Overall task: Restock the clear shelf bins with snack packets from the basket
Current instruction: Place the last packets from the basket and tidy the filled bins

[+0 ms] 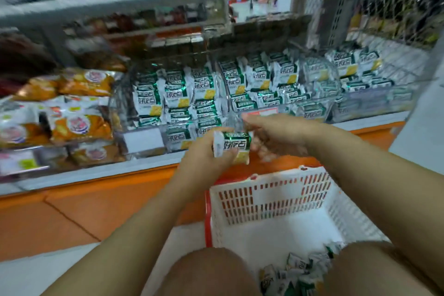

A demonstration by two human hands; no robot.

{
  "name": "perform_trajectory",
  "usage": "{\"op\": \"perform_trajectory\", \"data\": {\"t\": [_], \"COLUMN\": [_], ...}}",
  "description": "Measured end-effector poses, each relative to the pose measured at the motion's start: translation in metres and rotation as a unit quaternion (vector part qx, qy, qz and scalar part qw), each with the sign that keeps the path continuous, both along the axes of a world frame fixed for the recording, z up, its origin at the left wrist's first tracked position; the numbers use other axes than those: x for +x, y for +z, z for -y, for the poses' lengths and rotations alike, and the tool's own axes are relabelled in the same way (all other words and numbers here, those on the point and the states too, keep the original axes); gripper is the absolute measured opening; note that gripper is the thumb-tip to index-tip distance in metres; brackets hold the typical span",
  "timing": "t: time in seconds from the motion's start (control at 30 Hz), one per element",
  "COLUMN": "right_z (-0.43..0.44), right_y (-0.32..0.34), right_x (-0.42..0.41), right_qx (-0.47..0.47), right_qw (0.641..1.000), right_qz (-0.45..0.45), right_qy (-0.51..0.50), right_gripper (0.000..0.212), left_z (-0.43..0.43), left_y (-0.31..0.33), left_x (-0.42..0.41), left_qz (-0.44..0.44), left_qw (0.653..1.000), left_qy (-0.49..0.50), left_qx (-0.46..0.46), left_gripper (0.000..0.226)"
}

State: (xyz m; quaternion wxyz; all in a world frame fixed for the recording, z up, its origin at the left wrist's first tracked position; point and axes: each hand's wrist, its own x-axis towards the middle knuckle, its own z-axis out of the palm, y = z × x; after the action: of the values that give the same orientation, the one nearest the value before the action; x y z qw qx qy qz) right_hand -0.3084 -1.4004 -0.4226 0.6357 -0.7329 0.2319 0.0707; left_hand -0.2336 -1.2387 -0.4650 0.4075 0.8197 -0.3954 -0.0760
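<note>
The left hand (206, 158) grips a packet (231, 148) beyond the far edge of the basket (271, 199), before the full bins (360, 106). The right hand (276, 134), blurred, is just beside it, and I cannot tell its grasp. Spare packets (295, 271) lie in the basket's near corner.

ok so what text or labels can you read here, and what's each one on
Nothing can be quoted with certainty; the picture is motion-blurred.
green-and-white packet in the left hand: large white characters on green, too blurred to quote.
packets in the clear bins: same print, blurred.
orange packets: round logo, unreadable.
white card on a bin front: no legible text.
red tag: unreadable.
</note>
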Motion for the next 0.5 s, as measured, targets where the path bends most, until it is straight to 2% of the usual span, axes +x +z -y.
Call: {"op": "perform_trajectory", "data": {"t": [0.1, 0.17, 0.23, 0.27, 0.3, 0.4, 0.5], "right_z": [-0.018, -0.032, -0.047, -0.049, -0.051, -0.046, -0.037], "right_y": [0.010, 0.006, 0.000, -0.004, -0.005, 0.001, 0.003], "right_x": [0.008, 0.015, 0.017, 0.020, 0.022, 0.030, 0.041], "right_qx": [-0.044, -0.025, -0.012, -0.036, -0.057, -0.133, -0.170], "right_qw": [0.994, 0.991, 0.991, 0.990, 0.985, 0.967, 0.952], "right_qz": [0.088, 0.111, 0.120, 0.129, 0.157, 0.214, 0.254], "right_qy": [-0.046, -0.072, -0.062, -0.048, -0.039, -0.019, -0.037], "right_gripper": [0.021, 0.007, 0.046, 0.058, 0.059, 0.043, 0.038], "left_z": [-0.018, -0.027, -0.033, -0.035, -0.038, -0.042, -0.033], "left_y": [0.018, 0.028, 0.033, 0.035, 0.036, 0.046, 0.056], "left_x": [0.006, 0.008, 0.011, 0.014, 0.019, 0.037, 0.061], "left_qz": [-0.070, -0.077, -0.067, -0.064, -0.061, -0.048, 0.003], "left_qw": [0.994, 0.991, 0.992, 0.993, 0.993, 0.996, 0.996], "left_qy": [0.053, 0.071, 0.075, 0.076, 0.077, 0.064, 0.083], "left_qx": [-0.069, -0.085, -0.070, -0.064, -0.059, -0.044, -0.025], "left_gripper": [0.024, 0.023, 0.020, 0.020, 0.020, 0.022, 0.023]}}
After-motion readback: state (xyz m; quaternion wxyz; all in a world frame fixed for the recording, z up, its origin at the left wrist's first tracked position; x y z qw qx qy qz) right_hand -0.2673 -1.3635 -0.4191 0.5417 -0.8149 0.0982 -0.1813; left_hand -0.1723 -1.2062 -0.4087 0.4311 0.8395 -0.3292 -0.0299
